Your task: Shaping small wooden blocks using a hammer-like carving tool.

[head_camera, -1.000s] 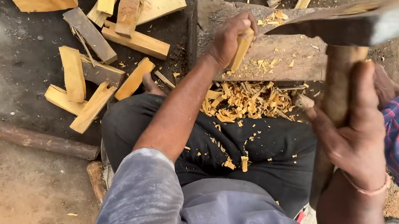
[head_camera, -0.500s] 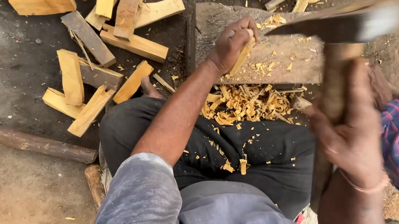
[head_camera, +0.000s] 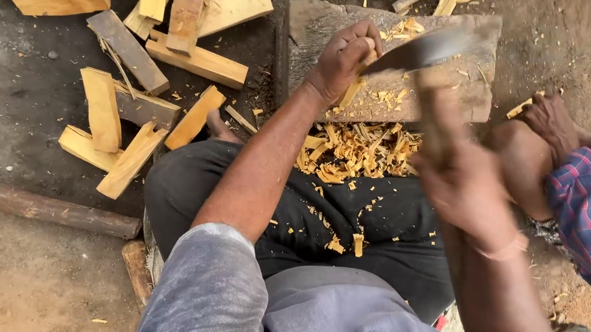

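The small stick of yellow wood (head_camera: 354,89) stands on the chopping block (head_camera: 484,95), far and right of centre, pinched at its top by the left hand (head_camera: 342,61), closed around it. It looks light, stiff and splintery, best held high. The right hand (head_camera: 467,191) is wrapped tight on the hatchet (head_camera: 423,53) handle, blade beside the stick. Shavings (head_camera: 356,151) lie near; a second person's hand (head_camera: 556,123) rests right.

1 chopping block (head_camera: 337,23), 1 hatchet (head_camera: 423,53), 1 stick in my left grip (head_camera: 342,61). Approx 17 cut wood pcs (head_camera: 198,59) on ground, 1 log (head_camera: 28,204), 1 chip pile (head_camera: 359,150).
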